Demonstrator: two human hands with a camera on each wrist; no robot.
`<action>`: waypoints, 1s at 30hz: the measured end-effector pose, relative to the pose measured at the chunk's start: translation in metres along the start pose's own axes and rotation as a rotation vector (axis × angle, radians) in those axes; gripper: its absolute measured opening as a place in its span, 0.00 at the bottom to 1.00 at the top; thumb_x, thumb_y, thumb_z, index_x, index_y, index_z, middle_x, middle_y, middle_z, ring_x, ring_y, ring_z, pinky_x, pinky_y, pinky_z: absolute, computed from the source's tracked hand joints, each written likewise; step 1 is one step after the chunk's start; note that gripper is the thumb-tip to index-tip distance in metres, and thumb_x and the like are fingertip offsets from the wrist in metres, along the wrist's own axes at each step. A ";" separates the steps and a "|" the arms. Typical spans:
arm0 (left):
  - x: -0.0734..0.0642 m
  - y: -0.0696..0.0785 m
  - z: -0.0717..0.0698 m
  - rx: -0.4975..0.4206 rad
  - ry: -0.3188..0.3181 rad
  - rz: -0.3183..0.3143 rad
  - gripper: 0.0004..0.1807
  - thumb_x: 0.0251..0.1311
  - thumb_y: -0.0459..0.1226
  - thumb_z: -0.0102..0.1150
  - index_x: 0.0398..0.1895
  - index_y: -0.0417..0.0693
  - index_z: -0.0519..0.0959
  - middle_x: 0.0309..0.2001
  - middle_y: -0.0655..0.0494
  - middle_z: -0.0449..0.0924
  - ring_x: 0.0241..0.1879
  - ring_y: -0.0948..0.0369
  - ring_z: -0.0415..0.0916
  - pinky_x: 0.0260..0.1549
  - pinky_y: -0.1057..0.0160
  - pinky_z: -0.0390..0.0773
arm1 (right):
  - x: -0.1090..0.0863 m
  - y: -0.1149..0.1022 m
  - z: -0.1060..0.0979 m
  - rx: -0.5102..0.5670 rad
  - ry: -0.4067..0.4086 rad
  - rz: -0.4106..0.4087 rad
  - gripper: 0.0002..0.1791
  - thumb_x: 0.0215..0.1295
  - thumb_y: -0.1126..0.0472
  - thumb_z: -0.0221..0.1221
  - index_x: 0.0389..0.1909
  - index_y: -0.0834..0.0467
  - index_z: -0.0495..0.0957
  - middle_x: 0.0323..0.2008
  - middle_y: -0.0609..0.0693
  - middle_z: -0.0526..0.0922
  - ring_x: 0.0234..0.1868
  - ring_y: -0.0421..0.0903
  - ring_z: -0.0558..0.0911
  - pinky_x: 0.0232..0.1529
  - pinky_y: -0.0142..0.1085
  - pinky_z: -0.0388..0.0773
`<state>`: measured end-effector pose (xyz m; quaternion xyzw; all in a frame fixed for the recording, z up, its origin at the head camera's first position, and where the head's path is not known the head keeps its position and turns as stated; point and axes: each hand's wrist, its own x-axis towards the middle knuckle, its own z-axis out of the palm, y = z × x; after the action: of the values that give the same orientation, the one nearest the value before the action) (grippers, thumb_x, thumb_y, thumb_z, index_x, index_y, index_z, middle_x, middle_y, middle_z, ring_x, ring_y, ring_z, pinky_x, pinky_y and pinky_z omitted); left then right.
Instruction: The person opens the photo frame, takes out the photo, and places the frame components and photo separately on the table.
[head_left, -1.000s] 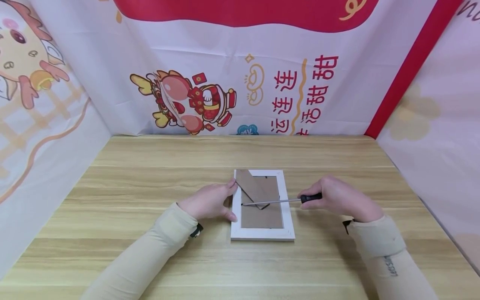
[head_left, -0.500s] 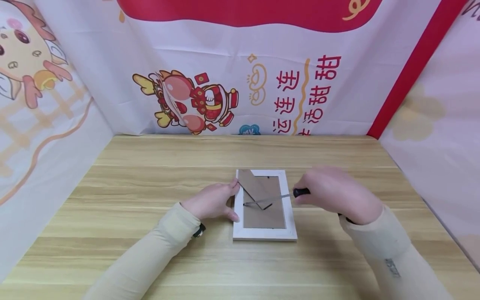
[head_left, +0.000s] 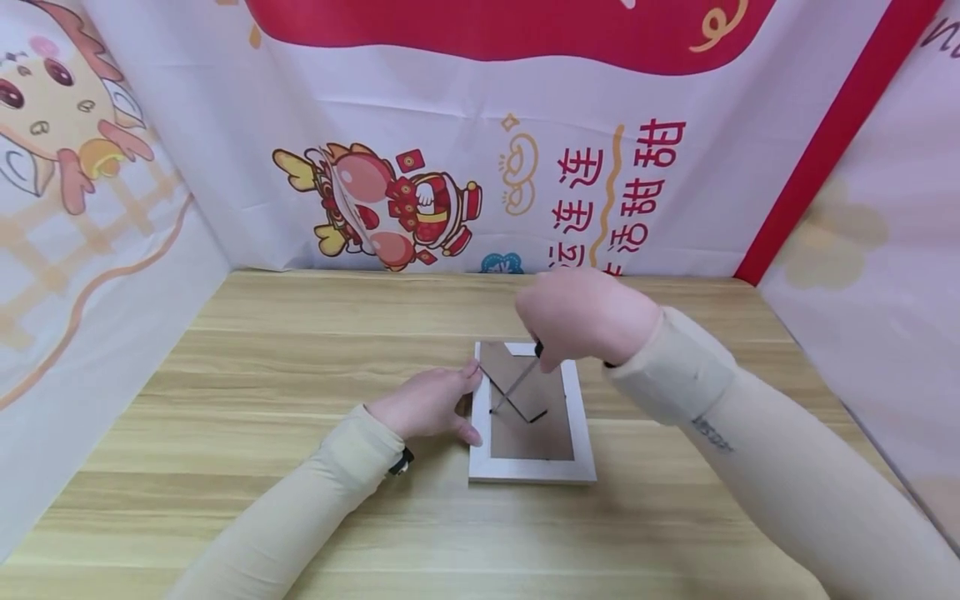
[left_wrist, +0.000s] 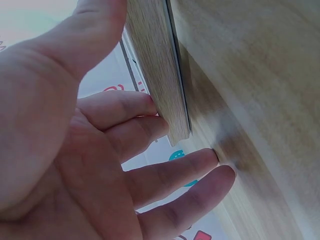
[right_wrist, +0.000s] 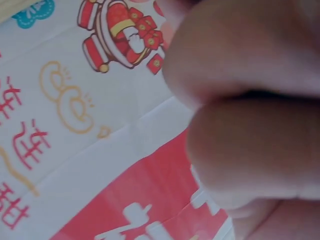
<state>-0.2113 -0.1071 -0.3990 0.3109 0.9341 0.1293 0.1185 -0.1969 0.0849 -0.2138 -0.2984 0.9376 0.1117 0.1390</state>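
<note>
A white picture frame (head_left: 581,425) lies back side up on the table, its brown backing board (head_left: 528,442) showing. A slanted stand flap (head_left: 534,392) with dark edges lies over the backing. My right hand (head_left: 588,312) grips a screwdriver (head_left: 516,383) by its black handle, mostly covered by the fingers. Its thin shaft slopes down to a small dark tab (head_left: 491,411) at the backing's left edge. My left hand (head_left: 431,404) rests against the frame's left side, thumb and fingers spread along it. In the left wrist view, fingertips touch the frame's side edge (left_wrist: 157,70).
The wood-grain table (head_left: 300,350) runs back to a white printed cloth (head_left: 450,83) with red lettering and cartoon figures. More cloth hangs at the left and right sides.
My right hand has risen and swung left over the frame's upper right corner, tipping the screwdriver steeper while its tip stays at the left edge. My left hand keeps its place on the frame.
</note>
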 end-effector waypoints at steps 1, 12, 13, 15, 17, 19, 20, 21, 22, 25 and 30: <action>0.000 0.000 0.001 -0.001 -0.007 -0.006 0.54 0.45 0.55 0.75 0.72 0.37 0.64 0.74 0.40 0.57 0.66 0.47 0.67 0.64 0.54 0.67 | 0.003 -0.003 -0.004 -0.009 -0.010 -0.004 0.15 0.47 0.54 0.78 0.32 0.54 0.84 0.24 0.43 0.81 0.28 0.44 0.80 0.35 0.40 0.81; -0.002 0.000 0.000 0.003 0.000 0.023 0.53 0.46 0.54 0.75 0.71 0.36 0.65 0.73 0.39 0.57 0.66 0.46 0.67 0.64 0.53 0.67 | -0.002 0.020 0.010 0.148 -0.034 -0.030 0.08 0.55 0.54 0.73 0.25 0.52 0.86 0.22 0.41 0.82 0.26 0.41 0.80 0.32 0.37 0.79; -0.003 0.001 -0.001 0.003 0.005 0.027 0.53 0.46 0.54 0.75 0.71 0.35 0.65 0.73 0.38 0.57 0.65 0.46 0.68 0.63 0.53 0.67 | -0.005 0.028 0.017 0.178 -0.017 -0.042 0.07 0.56 0.54 0.73 0.24 0.51 0.87 0.22 0.40 0.83 0.25 0.40 0.80 0.31 0.36 0.79; -0.004 0.001 -0.001 0.001 0.008 0.032 0.52 0.46 0.53 0.76 0.71 0.34 0.65 0.73 0.37 0.57 0.65 0.45 0.68 0.63 0.52 0.68 | -0.011 0.044 0.034 0.245 0.012 -0.067 0.07 0.58 0.53 0.72 0.24 0.50 0.88 0.22 0.39 0.82 0.24 0.39 0.78 0.30 0.36 0.78; -0.004 0.001 -0.001 0.006 0.005 0.035 0.53 0.46 0.53 0.76 0.71 0.34 0.65 0.73 0.37 0.57 0.65 0.44 0.67 0.63 0.52 0.67 | -0.017 0.060 0.056 0.327 0.047 -0.092 0.06 0.58 0.53 0.71 0.25 0.48 0.88 0.21 0.38 0.81 0.23 0.38 0.76 0.28 0.35 0.77; -0.003 0.001 -0.001 0.009 0.001 0.033 0.53 0.46 0.53 0.75 0.71 0.33 0.64 0.73 0.37 0.56 0.65 0.43 0.67 0.64 0.52 0.67 | -0.022 0.075 0.081 0.394 0.096 -0.123 0.06 0.59 0.51 0.70 0.27 0.48 0.88 0.22 0.38 0.81 0.23 0.37 0.75 0.27 0.35 0.75; -0.003 0.001 -0.001 0.009 -0.002 0.032 0.54 0.46 0.54 0.75 0.71 0.33 0.64 0.73 0.37 0.56 0.66 0.43 0.66 0.64 0.51 0.66 | -0.024 0.081 0.093 0.431 0.118 -0.135 0.06 0.59 0.51 0.70 0.30 0.49 0.88 0.23 0.37 0.81 0.23 0.36 0.75 0.27 0.34 0.76; -0.003 0.000 -0.001 0.010 -0.001 0.030 0.54 0.46 0.54 0.75 0.71 0.33 0.63 0.73 0.37 0.56 0.66 0.43 0.66 0.64 0.52 0.66 | -0.026 0.087 0.105 0.465 0.141 -0.147 0.08 0.59 0.50 0.70 0.32 0.50 0.89 0.24 0.37 0.82 0.24 0.35 0.76 0.27 0.33 0.76; -0.003 0.000 0.000 0.012 0.000 0.029 0.54 0.46 0.54 0.75 0.72 0.34 0.63 0.73 0.37 0.56 0.66 0.43 0.66 0.64 0.52 0.66 | -0.028 0.092 0.117 0.492 0.167 -0.165 0.09 0.59 0.50 0.70 0.34 0.51 0.89 0.26 0.37 0.83 0.25 0.34 0.78 0.28 0.33 0.78; -0.003 0.000 0.000 0.023 0.006 0.027 0.55 0.45 0.55 0.75 0.72 0.34 0.63 0.73 0.37 0.56 0.66 0.43 0.66 0.64 0.52 0.66 | -0.030 0.101 0.145 0.542 0.240 -0.197 0.15 0.60 0.47 0.69 0.40 0.52 0.90 0.33 0.37 0.86 0.32 0.33 0.82 0.35 0.35 0.81; -0.003 0.000 0.000 0.027 0.005 0.021 0.55 0.45 0.55 0.75 0.72 0.34 0.63 0.73 0.38 0.56 0.66 0.43 0.66 0.64 0.52 0.66 | -0.031 0.103 0.162 0.529 0.324 -0.210 0.17 0.59 0.45 0.68 0.42 0.52 0.89 0.36 0.38 0.86 0.37 0.33 0.83 0.40 0.41 0.83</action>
<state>-0.2094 -0.1088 -0.3982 0.3218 0.9328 0.1188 0.1106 -0.2019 0.2308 -0.3425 -0.3610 0.9081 -0.1999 0.0713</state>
